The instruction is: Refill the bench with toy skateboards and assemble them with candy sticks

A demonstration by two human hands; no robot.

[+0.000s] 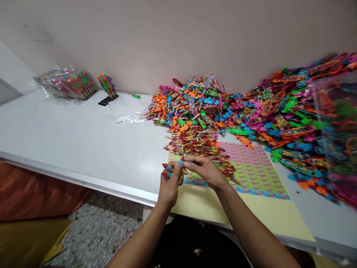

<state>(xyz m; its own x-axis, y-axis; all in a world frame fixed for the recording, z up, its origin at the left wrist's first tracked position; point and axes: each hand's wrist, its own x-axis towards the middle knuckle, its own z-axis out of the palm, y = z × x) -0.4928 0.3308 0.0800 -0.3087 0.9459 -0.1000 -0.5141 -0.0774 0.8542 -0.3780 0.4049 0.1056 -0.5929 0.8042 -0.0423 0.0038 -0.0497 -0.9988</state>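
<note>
My left hand (170, 186) is closed around a few slim sticks (166, 174) with blue bands and red tips, which poke out past the thumb. With thumb and fingertips, my right hand (208, 172) pinches near the blue and red end of another such stick (181, 162). Both hands meet above the near edge of a printed sheet. Just beyond them lies a heap of thin red, yellow and blue banded sticks (195, 143). The fingers partly hide what they hold.
Piles of colourful plastic toy skateboards (192, 102) run along the wall to a clear plastic bag (340, 130) at right. A patterned sticker sheet (259, 175) lies on the white table (69, 137). Further left are a black rack (107, 100) and a wrapped bundle (67, 83).
</note>
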